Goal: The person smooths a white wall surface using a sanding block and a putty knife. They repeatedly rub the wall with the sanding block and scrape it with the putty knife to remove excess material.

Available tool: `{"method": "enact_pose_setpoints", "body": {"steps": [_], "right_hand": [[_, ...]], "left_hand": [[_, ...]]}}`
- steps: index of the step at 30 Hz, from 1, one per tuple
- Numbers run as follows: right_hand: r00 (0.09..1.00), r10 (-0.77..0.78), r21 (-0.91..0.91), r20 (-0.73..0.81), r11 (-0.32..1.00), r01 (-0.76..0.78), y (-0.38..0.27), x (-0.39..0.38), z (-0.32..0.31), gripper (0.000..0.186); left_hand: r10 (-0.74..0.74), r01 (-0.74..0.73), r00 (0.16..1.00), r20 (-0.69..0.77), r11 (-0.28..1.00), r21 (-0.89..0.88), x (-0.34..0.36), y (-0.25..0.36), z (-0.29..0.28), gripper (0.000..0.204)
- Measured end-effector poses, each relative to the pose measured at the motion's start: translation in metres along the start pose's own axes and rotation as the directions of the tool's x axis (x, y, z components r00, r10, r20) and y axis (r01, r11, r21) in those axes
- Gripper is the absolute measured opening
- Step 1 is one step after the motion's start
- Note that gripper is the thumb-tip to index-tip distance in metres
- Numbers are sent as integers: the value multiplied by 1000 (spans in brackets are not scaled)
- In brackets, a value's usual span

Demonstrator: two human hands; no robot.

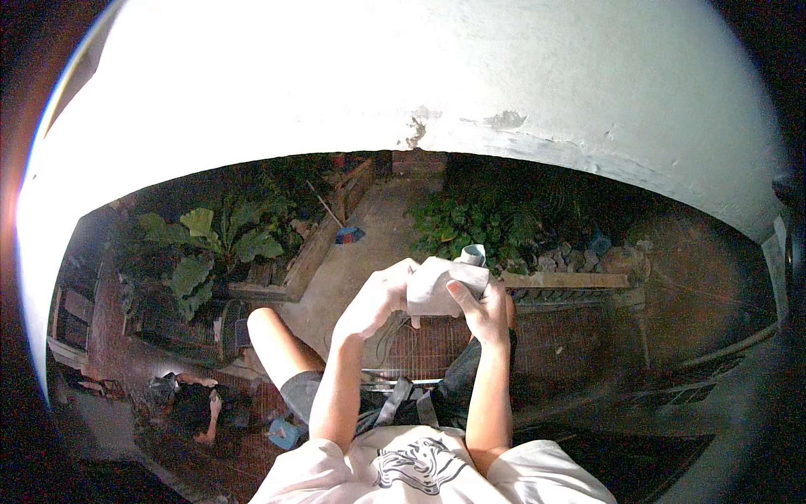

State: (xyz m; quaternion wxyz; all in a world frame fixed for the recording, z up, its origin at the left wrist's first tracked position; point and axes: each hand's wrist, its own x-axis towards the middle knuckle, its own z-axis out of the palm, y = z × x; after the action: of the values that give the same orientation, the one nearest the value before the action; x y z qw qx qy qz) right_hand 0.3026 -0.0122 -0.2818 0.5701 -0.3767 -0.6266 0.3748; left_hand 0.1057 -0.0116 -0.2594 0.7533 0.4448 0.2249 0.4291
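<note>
White paper-like piece [434, 287], a flat band with a rolled tube [473, 255] at its upper right corner; I read the band's long axis as running left to right across the wearer's front, right end dipping slightly; the tube points up and away from the wearer, open end uppermost; the whole thing is held in the air between both hands, out ahead of the knees.

Left hand [375, 296] is closed on the band's left edge, wrist bent inward, back of the hand toward me; its fingertips are mostly hidden, one showing just under the lower edge; right hand [484, 311] grips the right end, thumb laid across the near face, fingers behind it where I can't make them out; both forearms rise from the lower edge, converging a little.

Wearer has a white shirt [420, 462] with a black print, dark shorts, left knee [267, 326] bare and bent outward; below and ahead I get a reddish-brown floor [562, 353] and a concrete path [382, 218]; broad-leaved plant [252, 244] left of the path, leafy shrub [457, 220] right of it; pale chipped wall [403, 76] fills the top; another person's arm [213, 416] shows lower left, dimly lit.
</note>
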Motion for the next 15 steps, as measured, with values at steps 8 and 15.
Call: {"method": "enact_pose_setpoints", "body": {"steps": [8,15], "right_hand": [[989,-114,-259,-97,962,86,-10,4,-3,55],[928,-40,-238,-371,970,-53,-2,2,-29,27]], "left_hand": [[-150,130,989,6,875,466,17,37,35,39],[558,-385,600,574,-427,818,73,91,80,54]]}}
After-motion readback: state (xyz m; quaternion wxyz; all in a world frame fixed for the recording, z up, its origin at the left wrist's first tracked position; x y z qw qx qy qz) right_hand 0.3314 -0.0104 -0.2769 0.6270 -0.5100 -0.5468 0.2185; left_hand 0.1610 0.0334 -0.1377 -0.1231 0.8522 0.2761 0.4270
